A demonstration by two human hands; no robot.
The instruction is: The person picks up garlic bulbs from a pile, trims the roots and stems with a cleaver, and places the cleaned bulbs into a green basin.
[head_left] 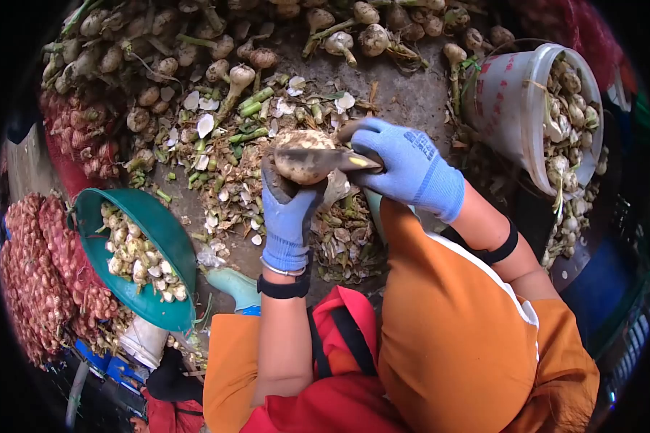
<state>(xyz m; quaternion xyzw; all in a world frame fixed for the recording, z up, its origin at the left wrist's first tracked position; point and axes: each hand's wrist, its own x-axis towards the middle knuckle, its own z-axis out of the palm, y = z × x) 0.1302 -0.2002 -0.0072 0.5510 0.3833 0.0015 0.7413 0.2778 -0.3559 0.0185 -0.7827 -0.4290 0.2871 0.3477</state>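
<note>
In my gloved left hand (287, 209) is a large, dirt-streaked garlic bulb (302, 169), with the fingers wrapped round it from below. My right hand (404, 166), also in a blue knit glove, grips a knife (332, 160) whose dark blade lies across the bulb. The handle is hidden by the fingers. Beneath both hands, cut green stalks and white peelings (245, 133) litter the ground. Just beyond lies a garlic bulb with its stem (240, 81).
A white bucket (495, 101) with trimmed garlic tilts at the right. On the left, a green basin (141, 191) holds more bulbs, beside red mesh sacks (32, 260). Untrimmed garlic (108, 43) is heaped along the far side. Another person's red sleeve (170, 411) appears lower left.
</note>
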